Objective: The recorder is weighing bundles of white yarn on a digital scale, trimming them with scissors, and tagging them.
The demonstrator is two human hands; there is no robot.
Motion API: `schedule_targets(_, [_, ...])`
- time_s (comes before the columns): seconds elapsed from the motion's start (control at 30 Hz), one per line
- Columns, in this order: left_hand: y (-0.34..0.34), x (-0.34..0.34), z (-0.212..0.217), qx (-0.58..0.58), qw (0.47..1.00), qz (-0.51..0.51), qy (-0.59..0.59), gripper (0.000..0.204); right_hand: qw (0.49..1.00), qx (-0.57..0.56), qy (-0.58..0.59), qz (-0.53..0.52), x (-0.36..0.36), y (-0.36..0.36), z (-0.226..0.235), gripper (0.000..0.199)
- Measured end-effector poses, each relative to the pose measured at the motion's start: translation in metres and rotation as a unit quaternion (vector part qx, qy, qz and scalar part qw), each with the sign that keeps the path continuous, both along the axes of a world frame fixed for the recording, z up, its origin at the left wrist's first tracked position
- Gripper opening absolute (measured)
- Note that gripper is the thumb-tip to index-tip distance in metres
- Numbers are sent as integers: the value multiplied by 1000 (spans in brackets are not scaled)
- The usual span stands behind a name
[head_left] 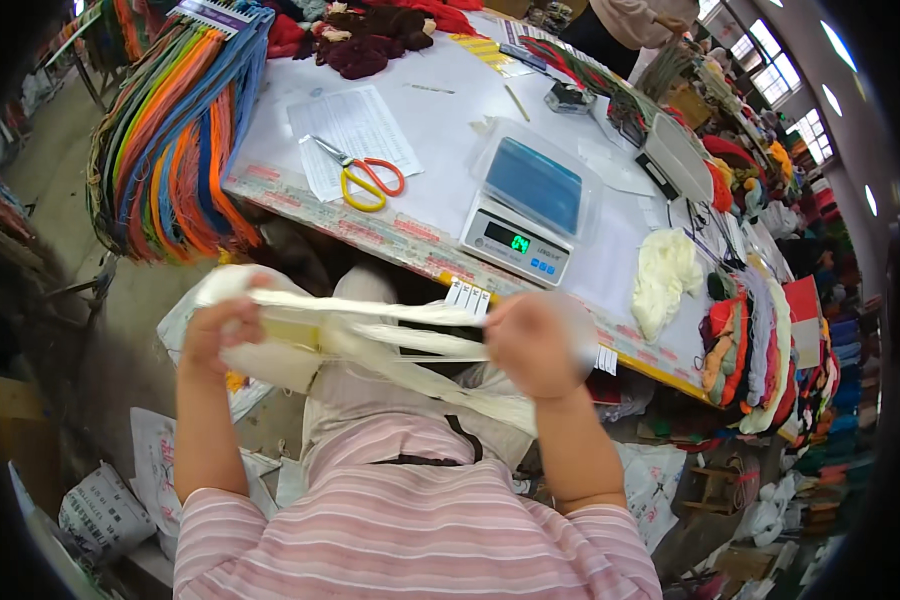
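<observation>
A skein of cream yarn (400, 309) is stretched in several strands between my two hands, above my lap. My left hand (227, 328) is closed around its left end, where the yarn bunches up white around the fingers. At the other end my right hand (532, 345) is a closed fist on the strands, smeared by motion. Some loose strands sag below, toward my right wrist. Beyond my right hand, a digital scale (515, 250) with a blue pan stands on the table. A loose pale yellow skein (667, 280) lies to the right of the scale.
Scissors (351, 164) with red and yellow handles lie on a printed sheet (385, 118) on the white table (435, 185). Many-coloured yarn hanks (175, 130) hang over the left edge; more coloured skeins (740, 345) pile at right. A person (625, 30) stands across the table.
</observation>
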State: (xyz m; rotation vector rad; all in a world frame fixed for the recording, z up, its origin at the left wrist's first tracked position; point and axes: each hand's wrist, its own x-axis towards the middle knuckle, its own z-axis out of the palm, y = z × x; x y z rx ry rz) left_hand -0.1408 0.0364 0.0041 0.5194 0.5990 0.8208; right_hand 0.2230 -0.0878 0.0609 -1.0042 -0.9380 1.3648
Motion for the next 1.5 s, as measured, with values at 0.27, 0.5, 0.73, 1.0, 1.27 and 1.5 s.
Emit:
schedule_targets(0.27, [11, -149, -9, 22, 966, 248, -63, 21, 986, 81, -131, -58, 72, -88, 68, 19])
schedule_targets(0.5, [47, -171, -8, 129, 955, 256, 80, 29, 926, -109, -303, -197, 156, -194, 73, 14])
schedule_targets(0.73, [49, -96, -94, 95, 941, 118, 302, 25, 785, -343, -506, -103, 196, -206, -91, 24])
schedule_targets(1.0, [18, -88, -123, 83, 993, 83, 24, 32, 839, -170, -506, -103, 98, -126, -179, 37])
schedule_targets(1.27, [-9, 3, -27, 358, 923, 59, 128, 76, 923, 151, -341, 96, -123, 54, -64, 38])
schedule_targets(1.5, [-26, 17, 15, 360, 929, 49, 64, 77, 957, 101, -205, 180, -182, 86, -47, 38])
